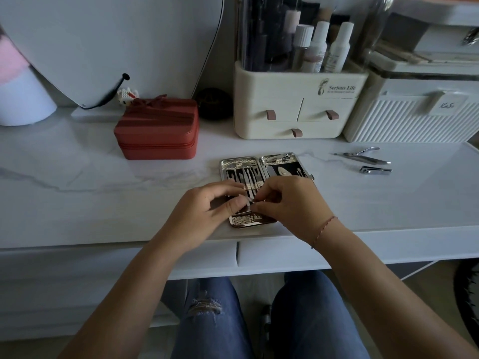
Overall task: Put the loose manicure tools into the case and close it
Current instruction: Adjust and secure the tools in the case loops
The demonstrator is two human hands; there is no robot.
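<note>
Over the near end of the open case (243,221), the left hand (204,206) and right hand (293,200) both pinch a slim tool (248,203) at their fingertips. It likely seats best slid straight under the strap, parallel to its neighbours. The case lies flat on the counter (103,190), with tools strapped in both halves. Farther right, a nipper (363,155) and a clipper (375,171) lie loose. Behind, the organiser (298,110) holds bottles.

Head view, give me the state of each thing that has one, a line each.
manicure case: open flat
thin tool: pinched between left hand and right hand
red zip box: zipped shut
organizer drawers: all shut
nail clipper: loose on table
nipper: loose on table
</note>
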